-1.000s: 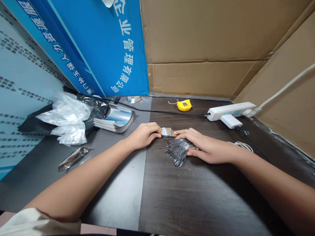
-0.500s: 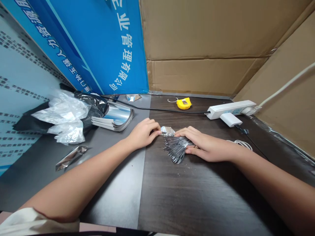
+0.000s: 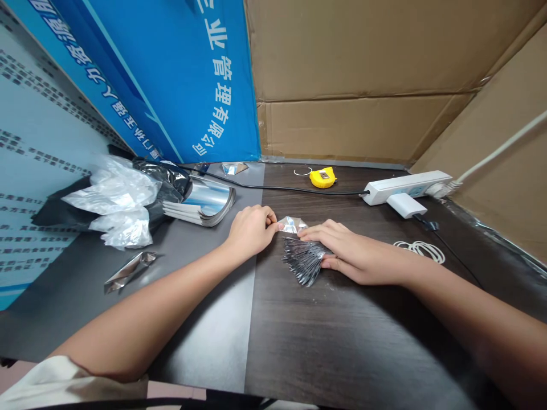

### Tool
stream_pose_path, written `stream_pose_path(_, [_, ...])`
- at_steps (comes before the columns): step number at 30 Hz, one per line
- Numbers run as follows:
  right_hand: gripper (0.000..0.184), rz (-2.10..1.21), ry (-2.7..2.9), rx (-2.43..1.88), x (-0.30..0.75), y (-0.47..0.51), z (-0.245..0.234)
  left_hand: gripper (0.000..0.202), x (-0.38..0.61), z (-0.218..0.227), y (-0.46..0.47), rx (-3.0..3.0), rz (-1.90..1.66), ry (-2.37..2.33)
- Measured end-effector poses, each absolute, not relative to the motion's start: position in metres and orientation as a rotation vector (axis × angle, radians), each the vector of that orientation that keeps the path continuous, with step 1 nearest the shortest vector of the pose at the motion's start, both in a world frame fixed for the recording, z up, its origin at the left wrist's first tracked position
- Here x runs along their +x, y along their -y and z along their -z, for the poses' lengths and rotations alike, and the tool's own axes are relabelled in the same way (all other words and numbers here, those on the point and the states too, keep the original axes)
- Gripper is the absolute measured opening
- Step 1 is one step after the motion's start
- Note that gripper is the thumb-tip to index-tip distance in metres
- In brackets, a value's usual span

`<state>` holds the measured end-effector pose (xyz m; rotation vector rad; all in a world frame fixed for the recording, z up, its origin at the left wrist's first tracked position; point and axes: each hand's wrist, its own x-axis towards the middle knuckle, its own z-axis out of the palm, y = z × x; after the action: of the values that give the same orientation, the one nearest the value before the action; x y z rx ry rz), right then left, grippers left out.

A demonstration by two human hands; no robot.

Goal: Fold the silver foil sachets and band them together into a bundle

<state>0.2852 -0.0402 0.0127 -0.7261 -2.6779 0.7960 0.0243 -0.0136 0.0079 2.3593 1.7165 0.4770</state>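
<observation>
My left hand (image 3: 253,230) is closed, with thumb and forefinger pinching the left end of a small shiny silver foil piece (image 3: 292,224). My right hand (image 3: 348,250) is wrapped round the right side of a fanned stack of thin dark silvery foil strips (image 3: 302,261), which spreads toward the left and front. The right fingertips reach the foil piece's right end, just above the stack. Whether they grip that end I cannot tell. The palm side of both hands is hidden.
On the left lie clear plastic bags (image 3: 119,199), a pile of curved silver sheets (image 3: 205,202) and a folded foil strip (image 3: 130,271). Behind my hands are a yellow tape measure (image 3: 323,177) and a black cable (image 3: 294,188). A white power strip (image 3: 405,187) and coiled white cord (image 3: 421,250) lie right.
The foil piece now stands up a little more, bent between my hands. The whole view has shifted slightly; the grip of both hands looks the same.
</observation>
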Motion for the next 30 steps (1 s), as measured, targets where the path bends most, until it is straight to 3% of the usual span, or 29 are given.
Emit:
stream_pose_path(12, [0.041, -0.878, 2.633, -0.793, 0.286, 0.037, -0.012, 0.01, 0.03, 0.001, 0.018, 2.278, -0.593, -1.778])
stream_pose_path(21, [0.04, -0.866, 2.571, -0.94, 0.285, 0.04, -0.009, 0.007, 0.027, 0.0, 0.013, 2.242, -0.769, -1.325])
stream_pose_path(30, [0.039, -0.801, 2.593, -0.789, 0.278, 0.036, -0.006, 0.011, 0.029, -0.001, 0.015, 2.245, -0.789, -1.095])
